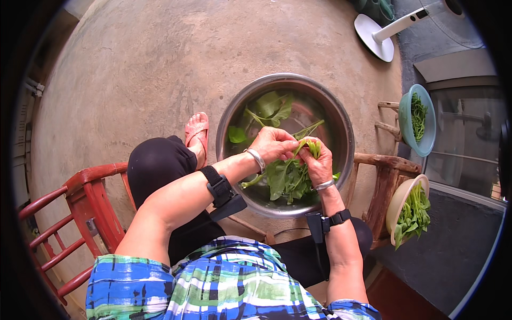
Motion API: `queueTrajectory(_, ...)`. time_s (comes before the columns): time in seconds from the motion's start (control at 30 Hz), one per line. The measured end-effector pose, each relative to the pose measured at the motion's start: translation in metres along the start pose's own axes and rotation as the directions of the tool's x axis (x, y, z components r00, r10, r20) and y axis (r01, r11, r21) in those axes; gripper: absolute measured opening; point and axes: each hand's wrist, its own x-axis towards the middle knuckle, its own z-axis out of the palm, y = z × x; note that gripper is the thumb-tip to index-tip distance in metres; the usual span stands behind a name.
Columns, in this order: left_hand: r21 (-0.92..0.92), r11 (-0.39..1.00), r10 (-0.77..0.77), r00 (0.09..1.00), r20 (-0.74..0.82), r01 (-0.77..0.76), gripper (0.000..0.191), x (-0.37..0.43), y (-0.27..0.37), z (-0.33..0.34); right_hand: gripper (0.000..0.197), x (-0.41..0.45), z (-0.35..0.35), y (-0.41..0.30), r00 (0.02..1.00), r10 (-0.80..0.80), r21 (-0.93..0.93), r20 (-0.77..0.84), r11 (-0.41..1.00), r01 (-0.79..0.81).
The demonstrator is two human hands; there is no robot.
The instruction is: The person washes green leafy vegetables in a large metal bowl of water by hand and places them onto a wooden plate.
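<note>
Both hands meet over a large steel basin (344, 116) of water on the floor. My right hand (319, 162) grips a bunch of leafy green stems (313, 148); their cut ends point up and the leaves (286, 180) hang down into the basin. With thumb and forefinger, my left hand (274, 144) pinches a green stem (299, 147) at the top of that bunch. Loose green leaves (269, 105) float at the basin's far side, and a thin stalk (310, 129) lies behind my hands. My palms hide part of the bunch.
At the right, a beige bowl (394, 206) of leafy greens (416, 212) rests by a wooden chair (382, 192). Beyond it stands a blue-green basin (406, 116) with thin green stems (419, 116). A white fan base (374, 38) is at far right, a red chair (94, 208) at left.
</note>
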Motion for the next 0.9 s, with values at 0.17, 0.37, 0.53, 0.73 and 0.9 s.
queueTrajectory(0.17,0.015,1.000,-0.012,1.000,-0.021,0.012,0.020,-0.004,0.006,0.001,0.015,-0.001,0.000,0.001,1.000,-0.019,0.061,0.024,0.998,0.018)
queueTrajectory(0.37,0.047,0.999,0.006,0.999,-0.034,-0.004,0.016,-0.004,0.003,0.000,0.015,-0.001,0.002,0.003,0.997,-0.031,0.088,0.066,0.996,0.026)
queueTrajectory(0.53,0.005,1.000,-0.018,0.998,-0.055,0.018,0.015,-0.004,0.003,0.002,0.015,-0.002,0.002,0.000,0.997,-0.028,0.137,0.075,0.990,0.018)
queueTrajectory(0.73,0.228,0.972,0.070,0.996,-0.049,-0.057,0.021,-0.003,-0.008,-0.001,0.010,0.000,0.009,-0.002,0.999,0.049,0.101,-0.020,0.994,-0.047)
queueTrajectory(0.9,0.543,0.839,0.004,0.998,-0.068,0.034,0.029,-0.010,-0.006,0.005,0.005,0.005,-0.002,0.013,0.973,0.171,0.018,-0.156,0.985,-0.170)
